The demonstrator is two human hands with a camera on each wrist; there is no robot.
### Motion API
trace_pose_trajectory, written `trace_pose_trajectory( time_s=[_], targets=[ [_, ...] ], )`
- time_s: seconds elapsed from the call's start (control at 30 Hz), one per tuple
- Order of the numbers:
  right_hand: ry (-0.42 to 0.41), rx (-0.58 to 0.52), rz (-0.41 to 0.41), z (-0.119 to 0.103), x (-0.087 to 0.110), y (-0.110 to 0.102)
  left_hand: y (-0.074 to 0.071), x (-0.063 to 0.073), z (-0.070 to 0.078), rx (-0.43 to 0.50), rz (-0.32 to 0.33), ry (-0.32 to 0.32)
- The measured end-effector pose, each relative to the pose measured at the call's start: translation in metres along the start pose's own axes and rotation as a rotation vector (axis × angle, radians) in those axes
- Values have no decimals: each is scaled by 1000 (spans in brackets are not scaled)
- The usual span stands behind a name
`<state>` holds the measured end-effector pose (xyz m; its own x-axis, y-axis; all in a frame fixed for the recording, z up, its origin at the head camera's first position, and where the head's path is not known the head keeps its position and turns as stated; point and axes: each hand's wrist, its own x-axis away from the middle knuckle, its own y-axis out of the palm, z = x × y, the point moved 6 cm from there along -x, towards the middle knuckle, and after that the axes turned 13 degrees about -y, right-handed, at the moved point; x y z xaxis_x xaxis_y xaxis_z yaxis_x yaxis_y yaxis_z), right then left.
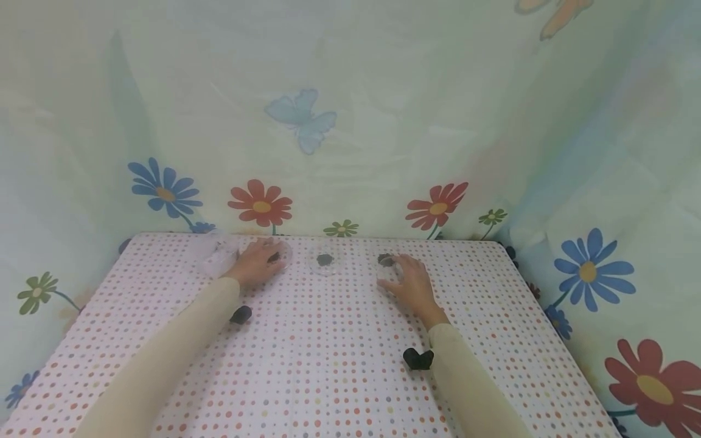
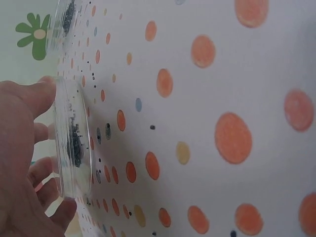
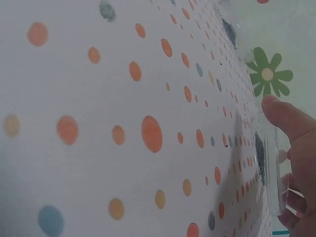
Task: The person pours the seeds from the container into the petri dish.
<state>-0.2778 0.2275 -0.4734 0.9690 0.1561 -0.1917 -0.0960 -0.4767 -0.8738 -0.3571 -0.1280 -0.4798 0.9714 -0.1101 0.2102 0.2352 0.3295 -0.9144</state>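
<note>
My left hand (image 1: 256, 264) grips a clear petri dish (image 2: 66, 148) by its rim, thumb on one side and fingers on the other. Dark granules (image 2: 75, 145) form a small pile inside it. Over to the right, my right hand (image 1: 413, 285) holds another clear petri dish (image 3: 272, 177) between thumb and fingers. Beside its clear wall shows a dark pile (image 3: 259, 153); the palm hides the outer side. A third petri dish (image 1: 325, 267) stands between the hands with a dark pile (image 1: 325, 260) at its middle.
A crumpled clear bundle (image 1: 212, 254) lies left of my left hand, near the back edge of the table. The table (image 1: 323, 377) has a dotted cover. A flowered curtain (image 1: 372, 140) hangs behind it and along both sides.
</note>
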Motion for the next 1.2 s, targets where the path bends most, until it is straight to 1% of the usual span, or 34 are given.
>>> trace_pose_trajectory(
  time_s=[0.13, 0.2, 0.4, 0.5, 0.6, 0.97, 1.2],
  targets=[
    [-10, -4, 7, 0, -2, 1, 0, -2, -1, -1, 9, -7],
    [-17, -3, 18, 0, -3, 2, 2, -2, -1, -3, 20, 4],
    [-9, -7, 10, 4, -1, 7, 14, 5, -2, 2, -15, 23],
    [-11, -11, 10, 5, -2, 8, 16, 7, -2, 0, -8, 23],
    [-13, -30, 21, 4, -6, 8, 14, 7, -1, -5, 21, 24],
    [16, -58, 2, 1, -18, 7, 8, -4, -3, -32, 49, 16],
    [-10, -30, 2, -1, -22, 1, 2, 0, 0, -32, 39, 13]
  ],
)
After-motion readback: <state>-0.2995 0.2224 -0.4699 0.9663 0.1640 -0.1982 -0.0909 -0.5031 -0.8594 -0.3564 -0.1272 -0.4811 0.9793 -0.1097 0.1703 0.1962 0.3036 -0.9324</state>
